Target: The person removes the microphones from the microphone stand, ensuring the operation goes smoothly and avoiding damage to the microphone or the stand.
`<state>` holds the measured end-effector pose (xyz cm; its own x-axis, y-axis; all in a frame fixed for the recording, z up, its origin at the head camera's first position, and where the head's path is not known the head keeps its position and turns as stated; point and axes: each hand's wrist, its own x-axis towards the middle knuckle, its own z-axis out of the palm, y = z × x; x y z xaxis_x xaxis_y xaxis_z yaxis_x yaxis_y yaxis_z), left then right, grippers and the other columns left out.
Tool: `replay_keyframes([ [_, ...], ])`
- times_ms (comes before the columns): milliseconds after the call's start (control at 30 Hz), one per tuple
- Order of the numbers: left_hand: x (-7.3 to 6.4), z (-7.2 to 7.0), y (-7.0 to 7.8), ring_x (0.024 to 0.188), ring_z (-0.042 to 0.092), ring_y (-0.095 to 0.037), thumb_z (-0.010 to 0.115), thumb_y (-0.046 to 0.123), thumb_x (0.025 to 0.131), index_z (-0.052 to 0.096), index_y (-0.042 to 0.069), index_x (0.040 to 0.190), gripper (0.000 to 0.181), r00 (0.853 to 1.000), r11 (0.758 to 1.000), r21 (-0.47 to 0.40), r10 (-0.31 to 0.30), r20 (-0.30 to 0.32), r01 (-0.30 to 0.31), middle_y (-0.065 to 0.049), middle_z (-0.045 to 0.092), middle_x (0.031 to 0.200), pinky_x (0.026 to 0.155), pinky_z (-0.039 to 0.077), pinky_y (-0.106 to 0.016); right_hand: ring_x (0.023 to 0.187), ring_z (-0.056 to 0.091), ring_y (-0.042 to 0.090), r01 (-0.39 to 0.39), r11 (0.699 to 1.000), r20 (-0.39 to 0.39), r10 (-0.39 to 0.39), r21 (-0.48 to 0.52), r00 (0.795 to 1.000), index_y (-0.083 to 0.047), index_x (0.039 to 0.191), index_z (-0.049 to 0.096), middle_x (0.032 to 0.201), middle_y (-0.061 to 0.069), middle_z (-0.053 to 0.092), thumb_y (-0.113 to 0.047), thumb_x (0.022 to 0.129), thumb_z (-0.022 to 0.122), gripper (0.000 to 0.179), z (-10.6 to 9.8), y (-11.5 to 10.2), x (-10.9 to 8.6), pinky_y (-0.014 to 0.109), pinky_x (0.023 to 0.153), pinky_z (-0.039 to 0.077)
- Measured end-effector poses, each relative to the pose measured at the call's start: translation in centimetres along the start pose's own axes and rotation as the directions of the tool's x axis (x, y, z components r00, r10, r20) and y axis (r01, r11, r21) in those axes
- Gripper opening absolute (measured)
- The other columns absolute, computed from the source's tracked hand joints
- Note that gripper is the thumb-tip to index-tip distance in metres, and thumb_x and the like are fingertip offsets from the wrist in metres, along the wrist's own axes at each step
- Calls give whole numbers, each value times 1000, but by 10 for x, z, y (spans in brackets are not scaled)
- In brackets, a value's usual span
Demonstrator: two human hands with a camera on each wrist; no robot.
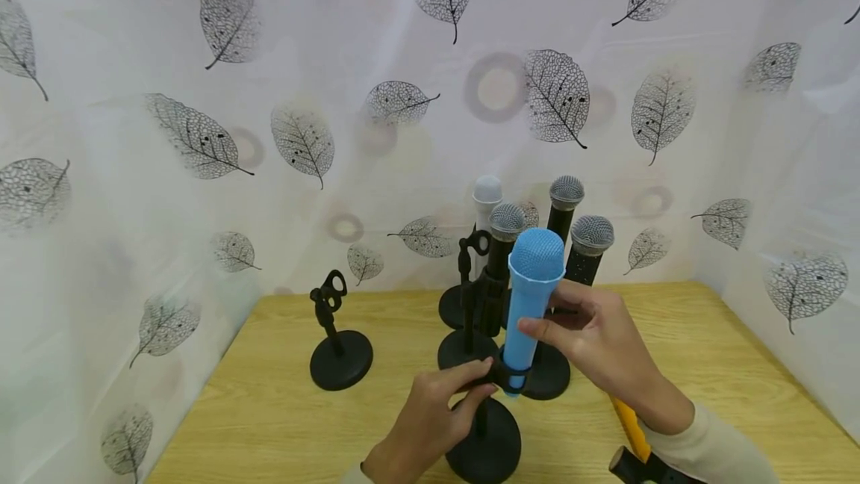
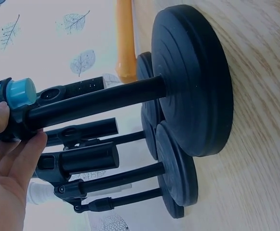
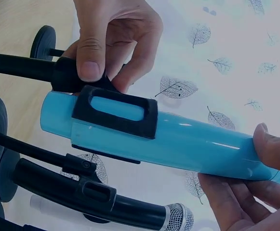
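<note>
Blue microphone (image 1: pixel 529 297), head up and leaning slightly, sits between both hands, its lower body inside a black clip (image 3: pixel 112 121) and its tail end poking out below. The right-hand grip (image 1: pixel 598 338) has hold of it above the clip and below the head, thumb on one side and fingers on the other, parted only by the width of the body. Lower and to the left, the left-hand grip (image 1: pixel 437 409) is nearly closed, pinching the top of the black stand (image 2: pixel 99 101) where the clip joins it, right beside the microphone's lower end. That stand's round base rests on the wooden bench (image 1: pixel 269 424). Near the right forearm lie a black cylindrical piece (image 1: pixel 628 465) and an orange-yellow object (image 1: pixel 630 424), both partly hidden.

Just beyond the blue microphone rise two black microphones with silver heads (image 1: pixel 593 234), then a third (image 1: pixel 566 193) and a white microphone (image 1: pixel 487 209) farther back. Well apart to the left is a lone stand (image 1: pixel 341 359). Behind everything hangs a pale leaf-printed sheet (image 1: pixel 349 13).
</note>
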<state>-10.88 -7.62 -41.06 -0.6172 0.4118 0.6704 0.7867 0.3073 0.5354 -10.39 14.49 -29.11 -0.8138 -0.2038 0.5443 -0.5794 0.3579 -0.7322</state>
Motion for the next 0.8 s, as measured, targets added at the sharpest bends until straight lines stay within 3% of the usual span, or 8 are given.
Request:
replay_keyframes([
  [333,-1,0,1,102,70,-8,73,6,92,70,5,125,33,1000,1000,-5,-19,2,19,-5,72,118,82,54,-15,79,74,13,47,999,-10,-47,-2,999,4,110,72,91,8,76,3,84,79,27,-4,-4,5,27,69,61],
  [800,0,1,1,100,70,-8,74,5,91,70,4,125,35,1000,1000,-5,-7,-12,7,-6,72,117,82,55,-15,85,74,15,87,996,-57,-86,15,995,7,115,70,98,14,75,8,83,78,32,-12,-14,9,27,71,61],
])
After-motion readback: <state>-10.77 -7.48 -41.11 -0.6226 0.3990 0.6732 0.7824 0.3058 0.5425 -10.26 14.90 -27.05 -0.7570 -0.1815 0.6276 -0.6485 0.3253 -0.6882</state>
